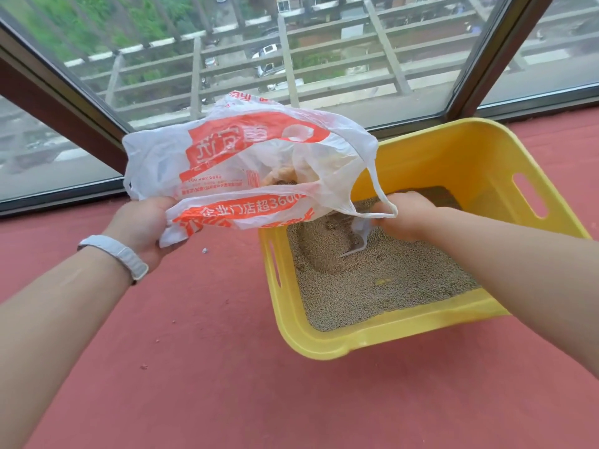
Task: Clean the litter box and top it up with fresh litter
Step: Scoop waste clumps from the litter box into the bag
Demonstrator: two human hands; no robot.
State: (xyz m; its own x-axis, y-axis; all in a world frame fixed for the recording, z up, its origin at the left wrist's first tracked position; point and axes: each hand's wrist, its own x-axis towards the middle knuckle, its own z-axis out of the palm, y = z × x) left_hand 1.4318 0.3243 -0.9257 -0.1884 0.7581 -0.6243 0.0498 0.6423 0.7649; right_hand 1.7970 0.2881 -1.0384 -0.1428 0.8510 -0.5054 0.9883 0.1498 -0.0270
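Left hand (pixel 142 226), white band (pixel 113 254) on wrist, clamped on bunched white-and-orange plastic bag (pixel 246 163), held up beside yellow plastic litter box (pixel 327 346) on red floor (pixel 162 367). Right hand (pixel 405 215) inside box over grey-brown pellet litter (pixel 382 280), closed around translucent scoop (pixel 358 236), bag handle looped across fingers. Beyond, window glass (pixel 291 59)

Red floor (pixel 201 367) by the window. Yellow litter box (pixel 327 346) sitting on it, right side. Tiny crumbs (pixel 143 366) scattered left.
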